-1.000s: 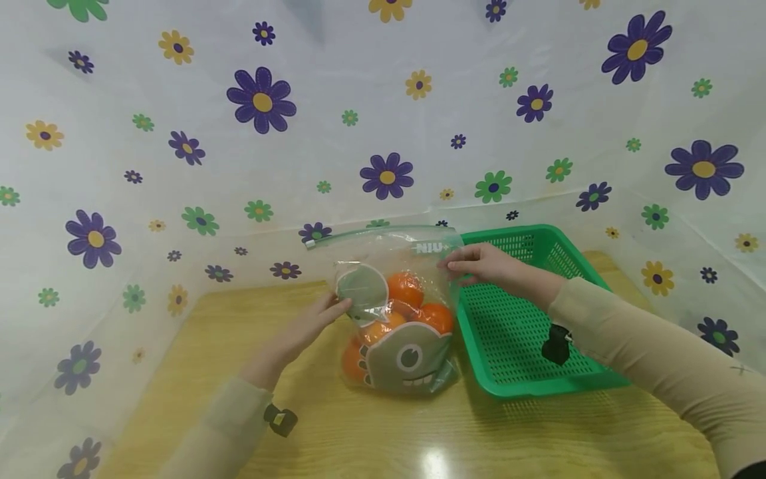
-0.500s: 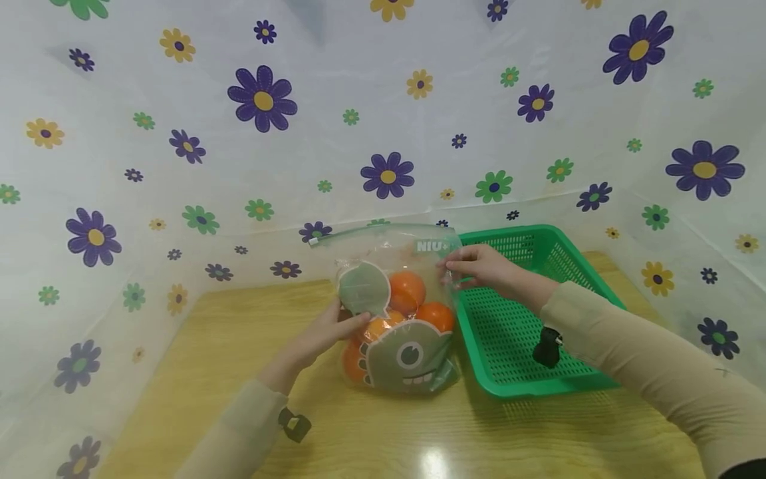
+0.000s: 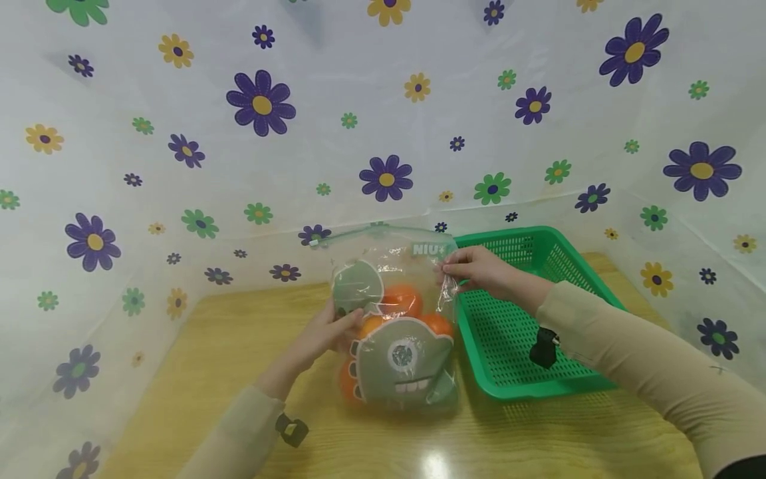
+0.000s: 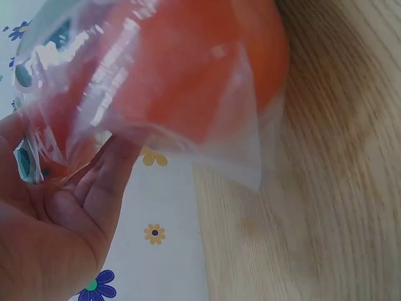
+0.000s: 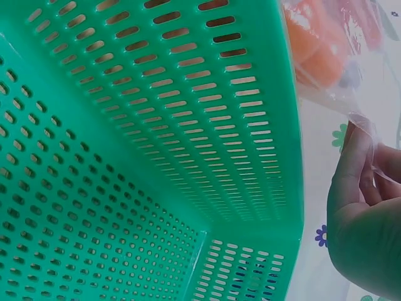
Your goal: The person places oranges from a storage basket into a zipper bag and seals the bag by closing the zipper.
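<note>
A clear slider zip bag (image 3: 402, 372) with a green one-eyed monster print and "NIU+" lettering stands upright in the middle of the head view. Several oranges (image 3: 402, 301) fill its lower part, partly covered by the print. My left hand (image 3: 320, 334) grips the bag's left side, thumb in front and fingers behind it. On the opposite side, my right hand (image 3: 486, 271) pinches the right edge below the lettering. The left wrist view shows an orange (image 4: 194, 75) pressing against the plastic, with a bottom corner of the bag (image 4: 247, 150) poking out over the wood.
A green perforated plastic basket (image 3: 538, 387) stands on the wooden table (image 3: 251, 319), right beside the bag and under my right forearm. Behind and at both sides hangs a white flower-print sheet (image 3: 335, 153).
My left hand has slid onto the bag's left side and gripped it. The bag's printed lower part and the oranges have shifted slightly down and left. My right hand keeps its pinch.
</note>
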The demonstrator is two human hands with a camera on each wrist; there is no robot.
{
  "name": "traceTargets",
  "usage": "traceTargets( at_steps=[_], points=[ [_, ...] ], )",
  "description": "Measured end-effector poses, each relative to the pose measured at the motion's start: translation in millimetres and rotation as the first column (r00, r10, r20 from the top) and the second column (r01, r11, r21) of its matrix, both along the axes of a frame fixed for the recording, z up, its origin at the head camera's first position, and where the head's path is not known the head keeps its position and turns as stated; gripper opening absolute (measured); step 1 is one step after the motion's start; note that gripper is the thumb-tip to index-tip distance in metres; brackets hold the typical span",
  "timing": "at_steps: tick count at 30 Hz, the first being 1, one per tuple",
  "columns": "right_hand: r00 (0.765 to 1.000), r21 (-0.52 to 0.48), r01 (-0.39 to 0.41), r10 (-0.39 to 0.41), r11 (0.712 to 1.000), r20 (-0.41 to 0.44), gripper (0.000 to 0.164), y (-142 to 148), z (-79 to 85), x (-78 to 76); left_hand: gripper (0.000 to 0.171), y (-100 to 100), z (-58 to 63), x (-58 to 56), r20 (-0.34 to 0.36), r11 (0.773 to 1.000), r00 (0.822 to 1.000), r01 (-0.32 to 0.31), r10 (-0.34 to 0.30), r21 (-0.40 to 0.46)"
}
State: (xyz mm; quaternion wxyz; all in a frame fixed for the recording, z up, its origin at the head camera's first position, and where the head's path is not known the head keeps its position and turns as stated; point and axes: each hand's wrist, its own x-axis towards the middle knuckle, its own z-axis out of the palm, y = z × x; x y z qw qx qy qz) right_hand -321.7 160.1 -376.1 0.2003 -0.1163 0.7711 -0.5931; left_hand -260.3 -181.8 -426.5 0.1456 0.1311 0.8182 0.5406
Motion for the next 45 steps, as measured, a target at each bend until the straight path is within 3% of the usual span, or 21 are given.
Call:
traceTargets(
  at_steps=[9, 17, 20, 24, 27, 30, 32, 36, 38, 42, 45],
  points=[
    [0.997, 0.018, -0.045, 0.044, 0.999, 0.059, 0.031, 0, -1.2, 4.5, 0.061, -3, 0.4, 8.8, 0.109, 1.0, 0.994, -0.006, 0.005, 0.006],
    [0.999, 0.101, -0.035, 0.034, 0.994, 0.019, 0.031, -5, -4.9, 6.9, 0.065, -3, -7.7, 9.2, 0.203, 0.998, 0.978, -0.056, 0.049, 0.026],
    [1.0, 0.144, -0.02, 0.021, 0.989, -0.009, 0.032, -8, -6.1, 7.8, 0.079, 0, -9.2, 12.1, 0.231, 0.995, 0.971, -0.077, 0.062, 0.056],
    [0.999, 0.205, -0.019, 0.029, 0.979, -0.042, 0.035, -11, -6.4, 9.4, 0.117, 6, -5.8, 17.5, 0.245, 0.989, 0.966, -0.109, 0.082, 0.1],
    [0.997, 0.254, -0.026, 0.043, 0.967, -0.064, 0.037, -12, -5.2, 10.5, 0.13, 11, -2.8, 19.5, 0.238, 0.985, 0.964, -0.142, 0.116, 0.097],
    [0.99, 0.354, -0.016, 0.063, 0.935, -0.124, 0.039, -13, -1.4, 13.1, 0.131, 15, 0.1, 18.1, 0.228, 0.981, 0.961, -0.178, 0.158, 0.074],
    [0.977, 0.458, 0.015, 0.083, 0.889, -0.194, 0.044, -16, 3.5, 17.2, 0.128, 17, 2.5, 16.3, 0.223, 0.98, 0.959, -0.189, 0.172, 0.06],
    [0.916, 0.647, 0.118, 0.17, 0.754, -0.365, 0.06, -25, 10.5, 28.4, 0.117, 14, 7.2, 11.9, 0.218, 0.984, 0.962, -0.175, 0.162, 0.041],
    [0.877, 0.691, 0.137, 0.238, 0.709, -0.418, 0.062, -31, 11.0, 33.9, 0.111, 11, 8.3, 8.8, 0.217, 0.986, 0.964, -0.163, 0.152, 0.033],
    [0.805, 0.734, 0.032, 0.418, 0.678, -0.421, 0.049, -40, 8.9, 41.8, 0.102, 3, 8.2, 2.2, 0.196, 0.992, 0.972, -0.127, 0.127, -0.011],
    [0.78, 0.747, -0.073, 0.505, 0.66, -0.37, 0.042, -43, 6.2, 42.6, 0.097, -1, 8.3, -1.1, 0.171, 0.991, 0.979, -0.101, 0.115, -0.086]
  ],
)
